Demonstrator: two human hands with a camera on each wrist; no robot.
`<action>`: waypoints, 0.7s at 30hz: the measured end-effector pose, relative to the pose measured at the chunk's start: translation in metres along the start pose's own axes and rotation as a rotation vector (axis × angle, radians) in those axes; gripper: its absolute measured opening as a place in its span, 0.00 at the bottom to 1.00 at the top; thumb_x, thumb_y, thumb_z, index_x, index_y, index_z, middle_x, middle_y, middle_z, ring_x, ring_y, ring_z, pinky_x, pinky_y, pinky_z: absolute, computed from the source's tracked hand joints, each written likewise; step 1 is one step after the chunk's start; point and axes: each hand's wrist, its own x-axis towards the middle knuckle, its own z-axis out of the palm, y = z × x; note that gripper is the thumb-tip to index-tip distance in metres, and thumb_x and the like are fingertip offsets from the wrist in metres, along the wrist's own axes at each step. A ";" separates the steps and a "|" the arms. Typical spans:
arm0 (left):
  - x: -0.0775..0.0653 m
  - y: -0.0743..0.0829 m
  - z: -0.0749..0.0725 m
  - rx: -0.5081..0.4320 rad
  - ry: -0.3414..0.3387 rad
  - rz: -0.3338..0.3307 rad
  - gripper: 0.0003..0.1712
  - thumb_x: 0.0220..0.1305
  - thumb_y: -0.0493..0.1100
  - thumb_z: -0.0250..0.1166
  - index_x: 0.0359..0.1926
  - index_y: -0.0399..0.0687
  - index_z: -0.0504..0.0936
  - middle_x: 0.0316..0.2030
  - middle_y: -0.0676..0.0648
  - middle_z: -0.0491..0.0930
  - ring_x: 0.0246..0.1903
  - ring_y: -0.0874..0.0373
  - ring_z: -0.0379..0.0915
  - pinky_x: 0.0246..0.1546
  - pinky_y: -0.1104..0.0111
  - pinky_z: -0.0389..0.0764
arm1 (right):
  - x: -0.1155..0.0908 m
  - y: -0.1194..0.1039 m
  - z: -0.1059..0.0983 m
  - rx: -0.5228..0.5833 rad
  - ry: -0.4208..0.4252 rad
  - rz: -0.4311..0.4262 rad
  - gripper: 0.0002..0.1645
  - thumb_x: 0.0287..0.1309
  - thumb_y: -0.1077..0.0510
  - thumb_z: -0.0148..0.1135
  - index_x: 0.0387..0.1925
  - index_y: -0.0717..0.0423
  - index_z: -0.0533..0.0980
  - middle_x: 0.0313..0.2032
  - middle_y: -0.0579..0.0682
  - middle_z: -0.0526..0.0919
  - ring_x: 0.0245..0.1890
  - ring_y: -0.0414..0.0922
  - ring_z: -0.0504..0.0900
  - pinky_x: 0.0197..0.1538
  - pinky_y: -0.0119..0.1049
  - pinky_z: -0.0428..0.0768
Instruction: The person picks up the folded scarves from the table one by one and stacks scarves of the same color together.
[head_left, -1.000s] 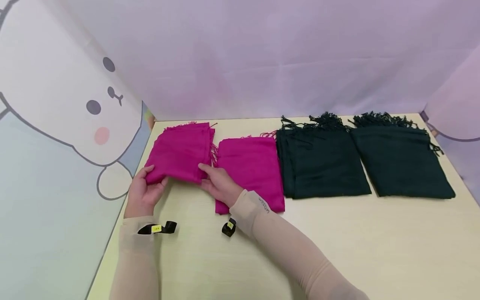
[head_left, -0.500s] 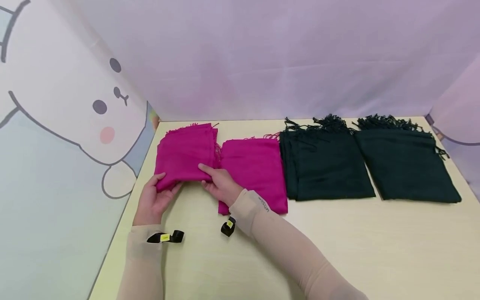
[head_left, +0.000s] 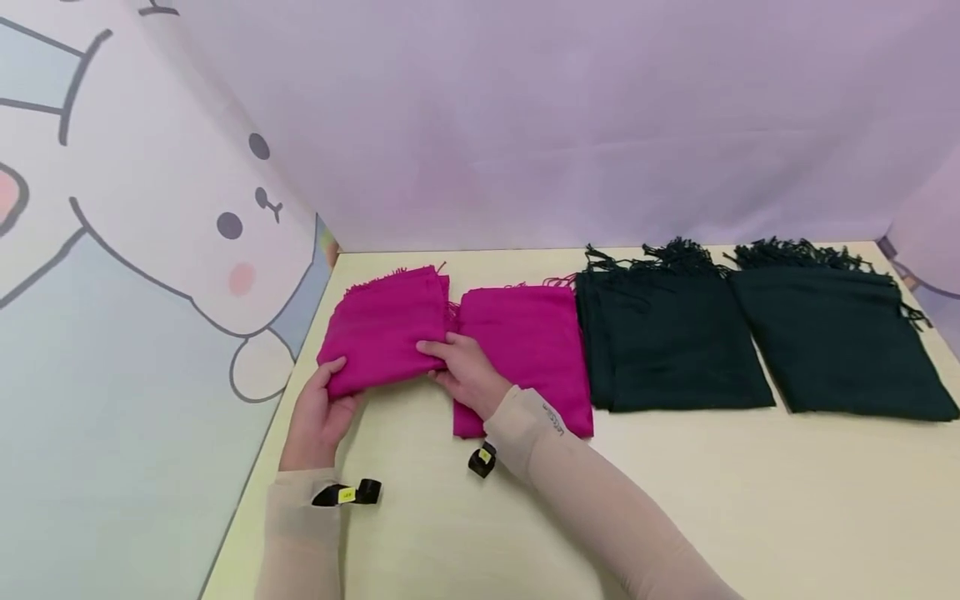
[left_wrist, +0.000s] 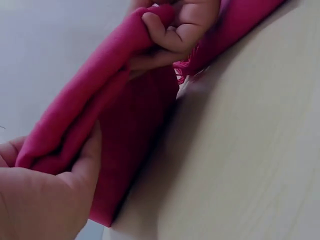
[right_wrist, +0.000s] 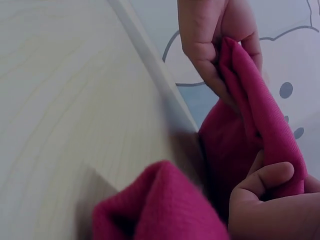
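Pale tbl (head_left: 750, 492): 2 dk grn cloths (head_left: 678, 346) (head_left: 843, 350), magenta cloth (head_left: 536, 358), 2nd magenta cloth (head_left: 386, 333) part raised.

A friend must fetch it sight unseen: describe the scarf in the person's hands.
On the pale table, find the row of four folded, fringed scarves. Yours is the magenta scarf at the left end. What sets it apart from the other magenta scarf and two dark green scarves: the left hand and right hand grip its near edge.

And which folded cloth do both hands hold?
The leftmost magenta cloth: the left hand and right hand grip its raised near edge; no other is held.
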 end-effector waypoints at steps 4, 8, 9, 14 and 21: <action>-0.004 -0.008 0.004 0.137 -0.048 0.096 0.36 0.75 0.36 0.51 0.77 0.52 0.48 0.70 0.52 0.57 0.64 0.60 0.64 0.59 0.67 0.76 | -0.004 -0.005 -0.007 -0.034 -0.043 -0.047 0.14 0.58 0.61 0.71 0.46 0.58 0.80 0.42 0.49 0.81 0.29 0.42 0.77 0.26 0.31 0.74; -0.010 -0.011 0.009 0.282 -0.067 0.190 0.32 0.76 0.39 0.54 0.75 0.45 0.55 0.66 0.48 0.65 0.56 0.60 0.73 0.56 0.68 0.78 | -0.007 -0.011 -0.010 -0.072 -0.062 -0.100 0.13 0.58 0.59 0.71 0.44 0.57 0.81 0.40 0.48 0.82 0.26 0.41 0.75 0.26 0.29 0.73; -0.011 -0.011 0.010 0.326 -0.060 0.213 0.31 0.75 0.41 0.56 0.74 0.43 0.58 0.64 0.48 0.67 0.54 0.61 0.76 0.56 0.69 0.78 | -0.008 -0.013 -0.011 -0.081 -0.064 -0.110 0.13 0.59 0.58 0.71 0.45 0.57 0.82 0.40 0.48 0.82 0.26 0.41 0.76 0.27 0.29 0.75; -0.018 -0.011 0.012 0.508 0.010 0.344 0.25 0.70 0.43 0.63 0.64 0.40 0.73 0.52 0.47 0.78 0.42 0.62 0.83 0.50 0.72 0.80 | -0.012 -0.018 -0.011 -0.131 -0.105 -0.172 0.16 0.60 0.57 0.71 0.48 0.59 0.82 0.44 0.48 0.84 0.37 0.40 0.83 0.44 0.31 0.82; -0.027 -0.008 0.015 0.604 -0.005 0.492 0.22 0.70 0.42 0.63 0.61 0.37 0.74 0.52 0.43 0.77 0.43 0.58 0.81 0.51 0.72 0.80 | -0.022 -0.026 -0.005 -0.275 -0.161 -0.321 0.13 0.61 0.56 0.69 0.44 0.60 0.83 0.38 0.49 0.86 0.40 0.42 0.82 0.49 0.33 0.79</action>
